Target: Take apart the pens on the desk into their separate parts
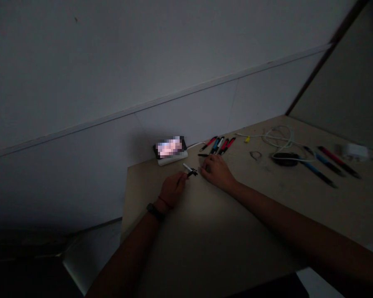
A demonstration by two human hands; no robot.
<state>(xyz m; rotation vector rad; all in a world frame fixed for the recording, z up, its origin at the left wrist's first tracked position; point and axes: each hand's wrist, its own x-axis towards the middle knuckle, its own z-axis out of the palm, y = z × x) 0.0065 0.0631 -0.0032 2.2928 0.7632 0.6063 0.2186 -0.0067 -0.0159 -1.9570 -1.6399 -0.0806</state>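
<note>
My left hand (173,188), with a dark watch and a red band at the wrist, is closed, and a thin black piece (190,174) sticks out from its fingertips. Just beyond it lies a short white stick (186,167) among small black parts (194,171); whether they touch the held piece cannot be made out. My right hand (217,170) rests low over the table with curled fingers, and whatever is under its fingertips is hidden. Close above its knuckles lies a short black piece (203,155). The light is dim, and small details blur.
A phone (170,147) with a lit screen leans on a white stand (173,159) by the wall. Several red, blue and white pens (220,145) lie beyond my right hand. Farther right are a coiled white cable (279,136), a dark oval object (285,159), more pens (318,174) and a white adapter (356,152).
</note>
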